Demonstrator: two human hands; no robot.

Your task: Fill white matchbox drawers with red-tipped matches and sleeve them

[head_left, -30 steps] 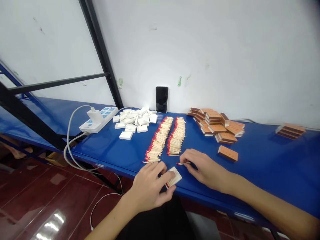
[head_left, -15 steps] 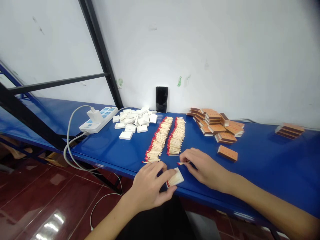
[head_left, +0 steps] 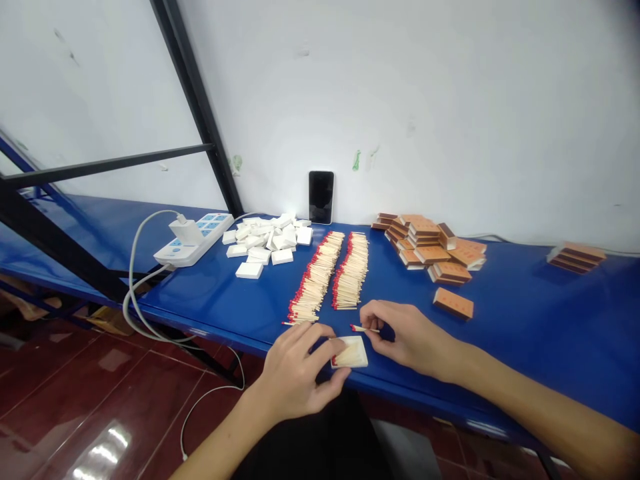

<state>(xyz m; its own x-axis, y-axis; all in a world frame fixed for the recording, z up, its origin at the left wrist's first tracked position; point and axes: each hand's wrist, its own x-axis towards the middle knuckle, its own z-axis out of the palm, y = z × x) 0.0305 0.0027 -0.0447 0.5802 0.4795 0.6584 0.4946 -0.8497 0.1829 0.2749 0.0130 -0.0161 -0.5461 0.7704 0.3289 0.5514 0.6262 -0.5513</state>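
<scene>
My left hand (head_left: 295, 373) grips a small white matchbox tray (head_left: 351, 352) holding several matches, near the front edge of the blue table (head_left: 525, 333). My right hand (head_left: 407, 337) pinches a single red-tipped match (head_left: 364, 329) just above and to the right of the tray. Two long rows of red-tipped matches (head_left: 333, 277) lie directly behind both hands.
A heap of empty white trays (head_left: 267, 241) lies at the back left beside a white power strip (head_left: 193, 239) with a cable. Orange matchbox sleeves (head_left: 433, 250) are piled at the back right, one lone sleeve (head_left: 454, 303) nearer. A dark phone (head_left: 321, 197) leans on the wall.
The tray in my left hand has turned flatter and shifted slightly right. My right hand with the match has barely moved.
</scene>
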